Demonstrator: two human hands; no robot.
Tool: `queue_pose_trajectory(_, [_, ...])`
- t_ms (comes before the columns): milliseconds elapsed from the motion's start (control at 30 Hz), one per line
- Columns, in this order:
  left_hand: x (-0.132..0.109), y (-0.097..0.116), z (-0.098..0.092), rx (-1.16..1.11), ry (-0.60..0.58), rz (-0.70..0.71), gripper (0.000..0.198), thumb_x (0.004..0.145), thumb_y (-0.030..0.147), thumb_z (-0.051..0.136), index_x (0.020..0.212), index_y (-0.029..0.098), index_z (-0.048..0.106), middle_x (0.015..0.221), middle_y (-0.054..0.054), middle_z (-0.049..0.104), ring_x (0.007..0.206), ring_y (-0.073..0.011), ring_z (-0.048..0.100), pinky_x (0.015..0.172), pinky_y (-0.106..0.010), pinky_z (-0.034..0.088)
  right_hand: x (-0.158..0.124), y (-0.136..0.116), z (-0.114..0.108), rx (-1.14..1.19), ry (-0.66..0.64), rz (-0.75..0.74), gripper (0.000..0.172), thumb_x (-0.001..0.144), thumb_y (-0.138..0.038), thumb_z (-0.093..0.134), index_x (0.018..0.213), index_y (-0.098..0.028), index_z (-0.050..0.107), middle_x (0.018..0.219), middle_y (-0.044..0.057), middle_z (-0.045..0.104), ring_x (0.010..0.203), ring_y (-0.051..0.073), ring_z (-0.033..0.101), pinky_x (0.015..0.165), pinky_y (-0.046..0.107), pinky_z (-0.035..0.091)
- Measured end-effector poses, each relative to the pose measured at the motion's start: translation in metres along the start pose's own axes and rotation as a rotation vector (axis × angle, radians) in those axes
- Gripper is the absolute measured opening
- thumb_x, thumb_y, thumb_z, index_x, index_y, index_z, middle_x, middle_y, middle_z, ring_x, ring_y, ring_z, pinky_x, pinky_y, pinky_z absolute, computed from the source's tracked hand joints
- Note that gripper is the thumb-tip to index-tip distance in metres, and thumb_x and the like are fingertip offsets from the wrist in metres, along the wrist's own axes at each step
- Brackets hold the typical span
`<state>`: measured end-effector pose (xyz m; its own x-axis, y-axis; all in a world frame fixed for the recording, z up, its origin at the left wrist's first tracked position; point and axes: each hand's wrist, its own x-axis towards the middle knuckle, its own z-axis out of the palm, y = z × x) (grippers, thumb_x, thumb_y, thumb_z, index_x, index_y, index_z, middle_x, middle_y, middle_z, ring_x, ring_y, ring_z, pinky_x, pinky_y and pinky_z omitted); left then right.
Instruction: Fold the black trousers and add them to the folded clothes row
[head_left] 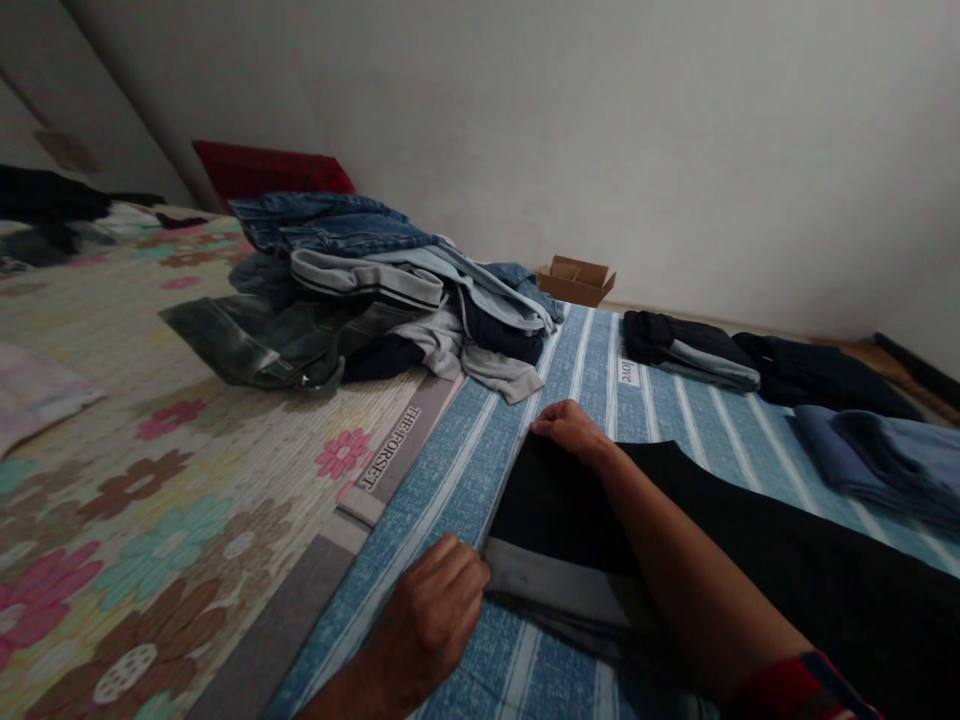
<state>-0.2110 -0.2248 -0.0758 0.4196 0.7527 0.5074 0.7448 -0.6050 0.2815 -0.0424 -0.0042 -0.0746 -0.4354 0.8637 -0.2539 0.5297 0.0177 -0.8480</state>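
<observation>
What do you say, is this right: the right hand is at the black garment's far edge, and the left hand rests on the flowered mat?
Not quite. The left hand rests on the blue striped mat, not the flowered one, beside the grey band of the black garment. The right hand is at the far edge, as you said. The head view shows this.

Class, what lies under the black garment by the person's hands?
The black garment, under the right hand, lies on blue striped bedding; what is directly beneath it is covered.
</observation>
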Motion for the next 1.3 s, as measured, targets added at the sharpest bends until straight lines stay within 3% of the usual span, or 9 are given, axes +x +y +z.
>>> queue_pose_trajectory(200, [0.004, 0.0, -0.001, 0.016, 0.025, 0.022, 0.02, 0.086, 0.004, 0.039, 0.077, 0.017, 0.051, 0.066, -0.001, 0.049, 0.063, -0.0147, 0.045, 0.058, -0.028, 0.038, 0.0, -0.002, 0.0, -0.03, 0.076, -0.076, 0.02, 0.078, -0.025, 0.061, 0.062, -0.014, 0.056, 0.048, -0.008, 0.041, 0.044, 0.006, 0.036, 0.045, 0.02, 0.027])
queue_pose_trajectory(367, [0.007, -0.003, -0.007, 0.009, -0.011, 0.021, 0.019, 0.085, 0.005, 0.04, 0.077, 0.018, 0.052, 0.067, -0.001, 0.051, 0.063, -0.0145, 0.048, 0.057, -0.027, 0.04, -0.014, -0.003, -0.016, 0.012, 0.152, -0.142, 0.011, 0.077, -0.025, 0.059, 0.078, -0.014, 0.062, 0.057, -0.004, 0.053, 0.052, 0.008, 0.049, 0.05, 0.02, 0.034])
queue_pose_trajectory(533, [0.017, -0.011, -0.024, -0.012, -0.01, 0.089, 0.014, 0.084, 0.013, 0.047, 0.091, 0.02, 0.056, 0.083, -0.003, 0.062, 0.078, -0.0163, 0.058, 0.07, -0.029, 0.048, -0.066, 0.008, -0.061, 0.034, 0.278, -0.181, 0.014, 0.078, -0.027, 0.057, 0.081, -0.015, 0.062, 0.062, -0.001, 0.058, 0.056, 0.011, 0.055, 0.054, 0.021, 0.038])
queue_pose_trajectory(700, [0.057, 0.001, -0.026, 0.009, 0.048, 0.148, 0.016, 0.087, 0.02, 0.048, 0.098, 0.021, 0.059, 0.095, -0.004, 0.066, 0.09, -0.0186, 0.061, 0.077, -0.03, 0.051, -0.141, 0.033, -0.096, 0.023, 0.49, -0.153, 0.017, 0.079, -0.032, 0.055, 0.081, -0.016, 0.063, 0.066, 0.0, 0.06, 0.062, 0.014, 0.055, 0.057, 0.023, 0.039])
queue_pose_trajectory(767, [0.079, 0.016, -0.016, 0.01, 0.024, 0.178, 0.017, 0.087, 0.019, 0.046, 0.096, 0.02, 0.06, 0.097, -0.006, 0.066, 0.093, -0.0192, 0.061, 0.079, -0.032, 0.052, -0.168, 0.044, -0.096, 0.02, 0.561, -0.132, 0.019, 0.079, -0.034, 0.055, 0.082, -0.017, 0.063, 0.07, 0.002, 0.062, 0.066, 0.016, 0.056, 0.059, 0.025, 0.041])
queue_pose_trajectory(867, [0.112, 0.045, 0.009, 0.005, -0.109, 0.192, 0.019, 0.084, 0.015, 0.045, 0.096, 0.019, 0.061, 0.107, -0.008, 0.064, 0.101, -0.022, 0.059, 0.086, -0.038, 0.051, -0.2, 0.059, -0.089, -0.008, 0.663, -0.088, 0.02, 0.08, -0.036, 0.054, 0.083, -0.019, 0.063, 0.079, 0.004, 0.065, 0.073, 0.018, 0.059, 0.065, 0.026, 0.042])
queue_pose_trajectory(1033, [0.143, 0.082, 0.065, 0.011, -0.301, 0.255, 0.025, 0.082, 0.017, 0.053, 0.105, 0.014, 0.059, 0.123, -0.014, 0.058, 0.115, -0.026, 0.053, 0.095, -0.044, 0.046, -0.225, 0.078, -0.08, -0.273, 0.653, 0.245, 0.023, 0.085, -0.037, 0.049, 0.083, -0.021, 0.064, 0.078, 0.005, 0.067, 0.075, 0.02, 0.061, 0.066, 0.027, 0.04])
queue_pose_trajectory(1167, [0.142, 0.081, 0.103, 0.06, -0.307, 0.358, 0.042, 0.085, 0.024, 0.05, 0.126, 0.014, 0.049, 0.134, -0.014, 0.049, 0.124, -0.0263, 0.045, 0.098, -0.045, 0.043, -0.223, 0.084, -0.077, -0.316, 0.574, 0.309, 0.022, 0.081, -0.039, 0.055, 0.071, -0.021, 0.065, 0.074, 0.006, 0.068, 0.072, 0.022, 0.063, 0.058, 0.028, 0.035])
queue_pose_trajectory(1300, [0.134, 0.067, 0.126, 0.125, -0.256, 0.415, 0.05, 0.084, 0.028, 0.048, 0.134, 0.019, 0.042, 0.14, -0.01, 0.044, 0.127, -0.0253, 0.042, 0.1, -0.045, 0.039, -0.213, 0.08, -0.073, -0.334, 0.535, 0.337, 0.024, 0.079, -0.04, 0.056, 0.068, -0.021, 0.064, 0.075, 0.009, 0.069, 0.072, 0.024, 0.064, 0.054, 0.03, 0.033])
